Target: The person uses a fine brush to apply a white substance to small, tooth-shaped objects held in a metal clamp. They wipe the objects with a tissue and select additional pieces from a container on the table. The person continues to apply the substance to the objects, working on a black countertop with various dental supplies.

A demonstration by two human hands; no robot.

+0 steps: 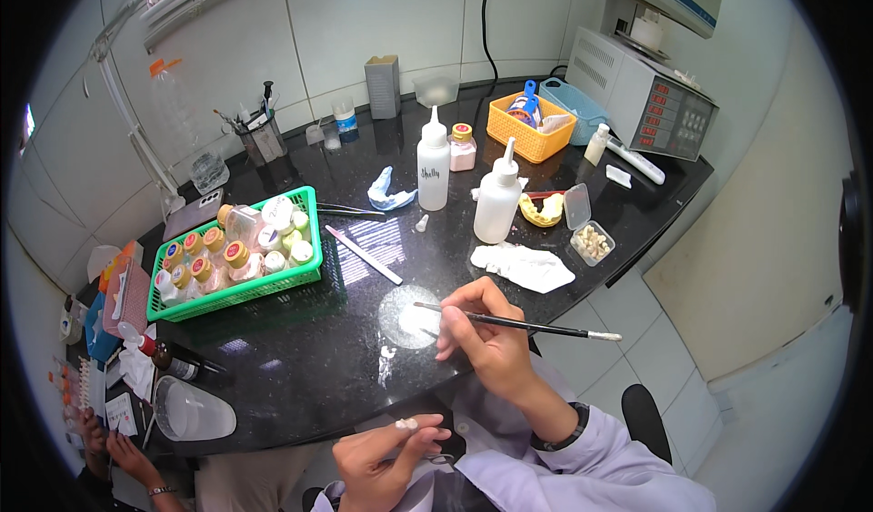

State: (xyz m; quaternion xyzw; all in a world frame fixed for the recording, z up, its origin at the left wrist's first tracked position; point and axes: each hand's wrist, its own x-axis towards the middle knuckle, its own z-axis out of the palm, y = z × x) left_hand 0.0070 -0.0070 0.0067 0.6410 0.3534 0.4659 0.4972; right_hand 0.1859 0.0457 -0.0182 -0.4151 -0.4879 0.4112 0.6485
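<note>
My right hand is closed in a pen-like grip round a slim black-handled brush. The brush's pale, bushy end points right, while its thin dark tip reaches left over a whitish round patch or disc on the counter. Lower down, in front of the counter edge, my left hand has its fingers curled in. A small tooth-coloured dental piece rests against its index finger; how it is gripped is partly hidden. White residue lies on the dark counter just below the disc.
A green basket of small jars stands left, beside a pink-and-white stick. Two squeeze bottles, one behind the other, stand beyond a crumpled white tissue. A plastic cup and a co-worker's hands are lower left.
</note>
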